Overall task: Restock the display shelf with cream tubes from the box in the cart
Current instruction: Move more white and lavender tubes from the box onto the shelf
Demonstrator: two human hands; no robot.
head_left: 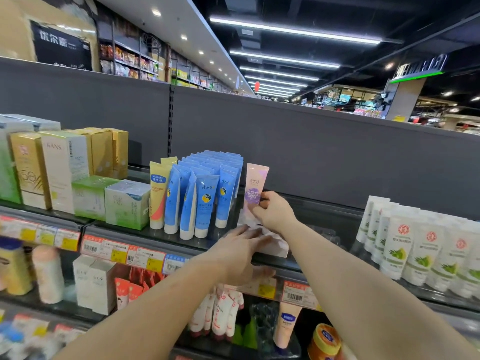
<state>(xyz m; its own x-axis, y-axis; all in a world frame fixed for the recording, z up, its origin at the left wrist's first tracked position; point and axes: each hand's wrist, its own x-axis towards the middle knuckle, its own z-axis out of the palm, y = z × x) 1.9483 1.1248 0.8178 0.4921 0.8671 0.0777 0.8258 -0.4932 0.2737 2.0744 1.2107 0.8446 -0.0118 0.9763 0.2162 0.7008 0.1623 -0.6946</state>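
Right hand (272,213) pinches an upright pink cream tube (255,187) on the display shelf (324,216), beside blue tubes (207,193); left hand (239,253), fingers spread, rests flat on the shelf edge.

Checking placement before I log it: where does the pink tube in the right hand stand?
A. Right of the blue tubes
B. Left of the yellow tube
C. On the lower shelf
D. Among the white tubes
A: the right hand holds the pink tube upright just right of the blue tubes.

Pink tube (255,187) upright on shelf (324,216), right of blue tubes (205,193).
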